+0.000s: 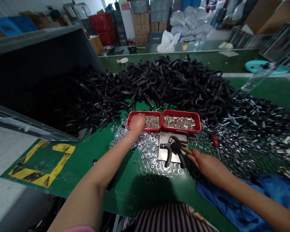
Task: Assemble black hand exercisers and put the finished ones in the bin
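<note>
The left hand (136, 124) reaches into the left red tray (145, 121), its fingers curled down among the small silvery parts there; whether they pinch anything cannot be told, as the fingertips are hidden. A thin bracelet (128, 139) sits on that wrist. Just beyond the fingers, to their right, stands the right red tray (181, 122), filled with small metal pins and touching the first tray side by side.

The right hand (204, 162) lies low on the green surface (82, 164), its fingers closed on a wooden-handled tool (183, 149) whose head rests on a black curved part (170, 151). That part lies on a grey metal plate (165, 153), just ahead of the fingers and directly below the two trays. Loose washers (152, 161) are scattered around the plate and between both hands. A red-handled screwdriver (215, 140) lies just beyond the right fingers.

Farther ahead of both hands a big heap of black curved parts (174, 83) spreads across the surface. Left of the left fingers stands a large dark crate (26, 87) tipped on its side. Yellow tape markings (43, 164) lie near the left forearm, and a blue cloth (244, 199) under the right one. No writing can be read anywhere.
</note>
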### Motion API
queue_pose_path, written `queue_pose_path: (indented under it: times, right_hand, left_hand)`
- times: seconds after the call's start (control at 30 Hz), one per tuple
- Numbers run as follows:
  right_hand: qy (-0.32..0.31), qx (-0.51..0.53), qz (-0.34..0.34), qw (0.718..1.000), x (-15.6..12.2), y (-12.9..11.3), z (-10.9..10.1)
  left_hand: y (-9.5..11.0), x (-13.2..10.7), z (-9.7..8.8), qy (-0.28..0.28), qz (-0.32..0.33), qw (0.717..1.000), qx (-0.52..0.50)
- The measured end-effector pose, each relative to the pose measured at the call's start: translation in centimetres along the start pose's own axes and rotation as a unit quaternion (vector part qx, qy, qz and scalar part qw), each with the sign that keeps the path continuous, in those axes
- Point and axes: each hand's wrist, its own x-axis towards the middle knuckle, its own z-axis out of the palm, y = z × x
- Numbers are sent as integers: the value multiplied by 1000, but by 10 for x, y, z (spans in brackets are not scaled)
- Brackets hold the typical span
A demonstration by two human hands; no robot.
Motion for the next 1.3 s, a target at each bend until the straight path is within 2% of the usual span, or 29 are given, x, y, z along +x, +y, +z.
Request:
queue_pose_path:
  times: [0.1, 0.2, 0.27, 0.33, 0.37, 0.47, 0.53, 0.6, 0.7, 0.8, 1.0, 1.13, 1.3]
  right_hand:
    - [-75, 110, 22, 991, 1, 12, 3]
    - [-66, 246, 65, 965, -4, 14, 3]
    - [-40, 316, 115, 941, -11, 12, 5]
    - [-12, 378, 155, 913, -18, 10, 10]
    - [2, 402, 166, 900, -21, 10, 13]
    - [33, 443, 176, 878, -23, 15, 24]
    - [37, 461, 174, 869, -23, 19, 29]
    - [39, 478, 171, 861, -21, 23, 32]
    - [42, 492, 171, 853, -20, 26, 34]
    - [49, 500, 170, 848, -20, 29, 37]
    - [51, 493, 174, 851, -18, 34, 41]
    - [43, 502, 173, 846, -17, 33, 43]
    - [29, 501, 162, 850, -17, 35, 44]
  left_hand:
    - [-6, 1, 1, 16, -6, 1000, -15]
    - [-7, -6, -2, 73, -4, 994, -78]
    - [4, -17, -6, 136, 10, 972, -190]
    - [23, -33, -9, 155, 39, 933, -322]
    - [35, -43, -10, 134, 55, 916, -374]
    - [69, -66, -6, 22, 75, 871, -485]
    - [84, -74, 2, -33, 76, 848, -523]
    - [90, -75, 10, -57, 78, 838, -537]
    - [91, -68, 20, -52, 68, 844, -529]
    - [92, -61, 24, -27, 65, 866, -496]
    - [101, -60, 27, 6, 129, 915, -381]
    - [106, -61, 27, 8, 153, 930, -335]
    - [108, -60, 28, 9, 150, 941, -304]
